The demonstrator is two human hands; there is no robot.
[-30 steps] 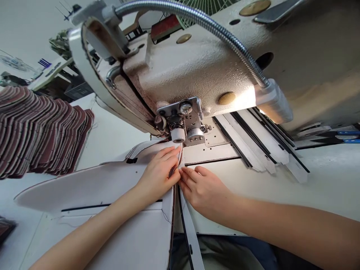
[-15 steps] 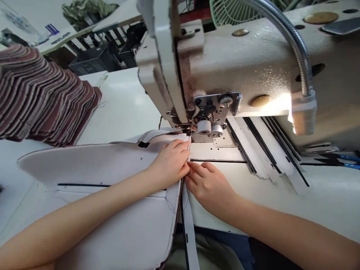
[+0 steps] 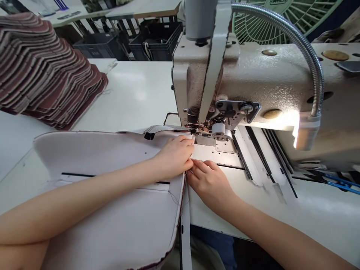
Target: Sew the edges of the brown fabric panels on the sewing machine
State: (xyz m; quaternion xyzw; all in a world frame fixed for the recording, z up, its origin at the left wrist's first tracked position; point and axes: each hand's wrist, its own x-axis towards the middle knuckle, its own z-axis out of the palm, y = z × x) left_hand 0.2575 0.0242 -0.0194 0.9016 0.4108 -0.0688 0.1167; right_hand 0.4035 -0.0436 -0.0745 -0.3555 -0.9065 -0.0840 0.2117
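Note:
A large white padded fabric panel [image 3: 112, 225] with a dark red edge lies under the sewing machine's needle area [image 3: 194, 129]. My left hand [image 3: 177, 155] rests on the panel near its right edge, its fingers together and closed on the edge just in front of the presser foot. My right hand [image 3: 209, 183] pinches the same edge just nearer to me, with a white strip with a black border [image 3: 185, 232] hanging below. What lies between the right fingertips is mostly hidden. A slot with black trim [image 3: 78, 174] runs across the panel, partly under my left forearm.
A tall stack of dark red and white cut panels [image 3: 50, 75] stands at left. Several white and black strips [image 3: 261, 157] lie under the machine arm [image 3: 264, 75]. Blue-handled scissors [image 3: 341, 183] are at right. Behind are dark crates [image 3: 157, 41] and a green fan [image 3: 281, 22].
The view has turned, so the machine appears more upright and farther right. Both hands keep their hold at the panel's edge, with only slight movement against the machine.

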